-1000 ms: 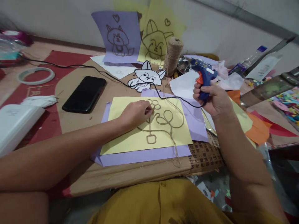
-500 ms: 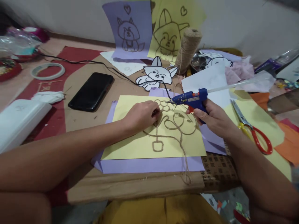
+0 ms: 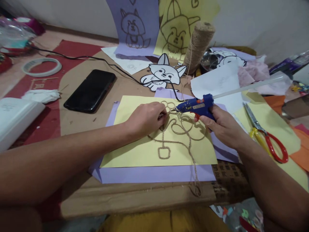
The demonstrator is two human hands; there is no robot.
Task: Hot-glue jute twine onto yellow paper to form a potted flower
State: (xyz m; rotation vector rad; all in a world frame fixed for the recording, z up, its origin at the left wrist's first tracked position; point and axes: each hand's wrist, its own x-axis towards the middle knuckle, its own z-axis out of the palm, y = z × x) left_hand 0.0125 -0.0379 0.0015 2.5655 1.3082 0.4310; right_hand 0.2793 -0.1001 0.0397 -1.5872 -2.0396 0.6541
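A yellow paper sheet (image 3: 140, 151) lies on purple paper (image 3: 154, 174), with jute twine (image 3: 180, 129) laid on it in a flower outline. My left hand (image 3: 145, 117) rests on the sheet with its fingers curled, pinching the twine beside the small flower head. My right hand (image 3: 220, 125) grips a blue glue gun (image 3: 196, 105) whose nozzle points left, at the twine just by my left fingertips. A clear glue stick (image 3: 248, 87) pokes out of the gun's back.
A twine spool (image 3: 199, 45) stands behind, next to a fox cut-out (image 3: 164, 74). A black phone (image 3: 90, 91) and tape ring (image 3: 41, 66) lie left. Scissors with red and yellow handles (image 3: 265, 137) lie right. Purple and yellow animal drawings (image 3: 135, 27) lean on the wall. The gun's cable (image 3: 101, 61) crosses the cardboard.
My right hand brought the glue gun down from upright at the right and turned it level, its nozzle now at the twine by my left fingers. My left hand stayed put.
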